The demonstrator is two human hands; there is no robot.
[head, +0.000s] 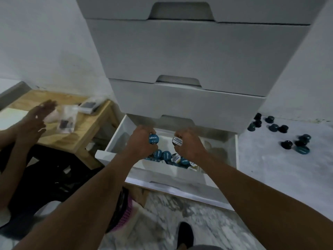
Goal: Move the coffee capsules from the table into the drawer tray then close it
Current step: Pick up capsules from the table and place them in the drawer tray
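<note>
The bottom drawer (180, 190) of a white chest stands pulled open, and its white tray (162, 173) holds several coffee capsules (166, 156) with blue and white lids. My left hand (142, 141) grips a blue-lidded capsule (153, 138) above the tray. My right hand (187, 143) grips a white-lidded capsule (177, 141) beside it, also over the tray. Several dark capsules (273, 127) lie on the white surface (281, 168) to the right of the chest.
The closed upper drawers (189, 56) overhang the open one. A low wooden table (77, 130) at the left carries plastic bags, and another person's hand (38, 114) hovers over it. Marble floor (180, 222) and a dark shoe (184, 233) lie below the drawer front.
</note>
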